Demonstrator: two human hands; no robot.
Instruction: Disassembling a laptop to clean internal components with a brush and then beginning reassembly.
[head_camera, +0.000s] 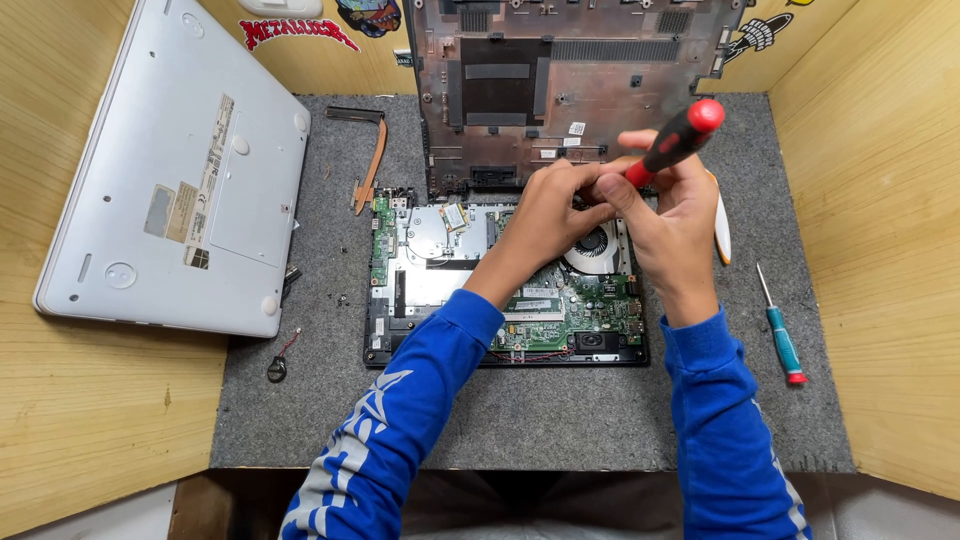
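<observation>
An opened laptop base (420, 290) with a green circuit board and a round fan (597, 246) lies on a grey felt mat (520, 430). My right hand (672, 215) grips a screwdriver with a red and black handle (678, 138), tilted, its tip hidden behind my fingers near the base's far edge. My left hand (548, 208) is closed around the lower shaft or the spot under the tip, touching the right hand. Both arms wear blue sleeves.
A dark bottom cover (560, 90) leans upright behind the base. A closed silver laptop (180, 170) lies upside down at left. On the mat: a copper heat pipe (368, 165), a coin cell with wire (277, 369), a teal screwdriver (781, 335), a white pry tool (721, 228). Wooden walls surround.
</observation>
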